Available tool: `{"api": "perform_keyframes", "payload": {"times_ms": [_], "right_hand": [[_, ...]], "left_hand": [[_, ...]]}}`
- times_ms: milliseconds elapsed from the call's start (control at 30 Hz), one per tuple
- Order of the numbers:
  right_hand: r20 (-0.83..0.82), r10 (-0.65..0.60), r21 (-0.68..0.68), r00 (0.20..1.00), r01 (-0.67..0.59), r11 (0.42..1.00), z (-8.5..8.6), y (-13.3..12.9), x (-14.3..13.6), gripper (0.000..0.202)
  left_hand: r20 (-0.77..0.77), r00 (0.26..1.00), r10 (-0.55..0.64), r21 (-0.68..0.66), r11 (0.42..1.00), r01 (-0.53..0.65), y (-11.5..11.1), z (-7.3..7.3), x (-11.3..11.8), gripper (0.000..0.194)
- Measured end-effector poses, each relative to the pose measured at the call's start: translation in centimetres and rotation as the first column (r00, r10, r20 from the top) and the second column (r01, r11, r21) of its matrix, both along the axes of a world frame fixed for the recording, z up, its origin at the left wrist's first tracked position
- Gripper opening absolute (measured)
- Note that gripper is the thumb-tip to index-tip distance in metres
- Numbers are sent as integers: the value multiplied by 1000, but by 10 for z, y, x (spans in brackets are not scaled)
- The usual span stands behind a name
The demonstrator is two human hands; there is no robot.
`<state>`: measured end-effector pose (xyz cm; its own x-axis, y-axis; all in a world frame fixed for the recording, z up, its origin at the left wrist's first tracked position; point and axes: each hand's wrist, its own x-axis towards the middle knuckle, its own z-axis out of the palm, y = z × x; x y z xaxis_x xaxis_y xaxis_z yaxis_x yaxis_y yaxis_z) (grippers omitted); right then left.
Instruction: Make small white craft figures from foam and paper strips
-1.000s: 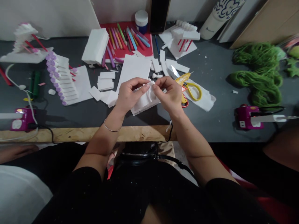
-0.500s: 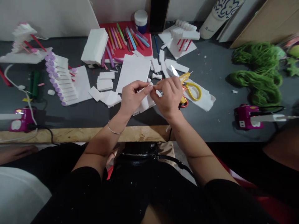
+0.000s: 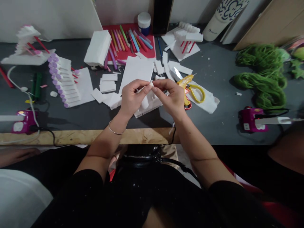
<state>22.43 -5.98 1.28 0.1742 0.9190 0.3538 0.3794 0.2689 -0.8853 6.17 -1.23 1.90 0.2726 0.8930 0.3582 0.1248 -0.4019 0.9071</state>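
Between the fingertips of both hands is a small white piece (image 3: 151, 84), perhaps foam or clay; its exact kind is too small to tell. My left hand (image 3: 133, 96) pinches it from the left, thumb against forefinger. From the right, my right hand (image 3: 172, 95) pinches at the same piece. Under the hands lie a white foam sheet (image 3: 137, 69) and a white roll-shaped piece (image 3: 144, 103), partly covered by the fingers. Yellow-handled scissors (image 3: 197, 93) and a yellow glue gun or cutter-like tool (image 3: 185, 81) lie right beside my right hand.
Left stands a white stepped model with purple ends (image 3: 64, 82); another white model with red posts (image 3: 187, 39) is at the back. Markers (image 3: 130, 39) lie on a red sheet. Green yarn (image 3: 261, 76) and a purple power socket (image 3: 253, 118) are right. People sit on both sides.
My right hand has turned and its fingers have opened out from a tighter curl, the thumb now showing along the piece. Both hands still meet at the small white piece, slightly further left.
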Motion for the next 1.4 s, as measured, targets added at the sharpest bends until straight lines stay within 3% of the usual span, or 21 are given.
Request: {"api": "perform_keyframes", "payload": {"times_ms": [233, 500, 833, 967, 1167, 1267, 1400], "right_hand": [[-203, 76, -120, 976, -102, 988, -5, 7, 6, 37], [-240, 13, -66, 971, -30, 997, -8, 8, 3, 32], [-103, -99, 48, 990, 104, 993, -3, 0, -6, 17], [93, -141, 125, 986, 129, 984, -8, -1, -5, 20], [351, -245, 192, 904, 187, 964, -12, -1, -5, 31], [401, -250, 207, 881, 178, 962, -10, -3, -7, 31], [376, -175, 176, 910, 115, 978, -5, -5, -8, 22]], "left_hand": [[-77, 997, 0, -4, 1000, 0, 2, -1, -3, 35], [-66, 995, -80, -98, 992, 74, 6, -1, -6, 40], [-5, 999, -50, -121, 991, 49, 1, -1, -2, 41], [-15, 1000, -21, -111, 994, 19, -4, -1, 2, 40], [7, 1000, -14, -92, 996, 14, -8, -3, 5, 37], [13, 1000, -2, -87, 996, 4, -7, -5, 6, 35], [-15, 998, 54, -79, 995, -55, -3, -6, 4, 37]]}}
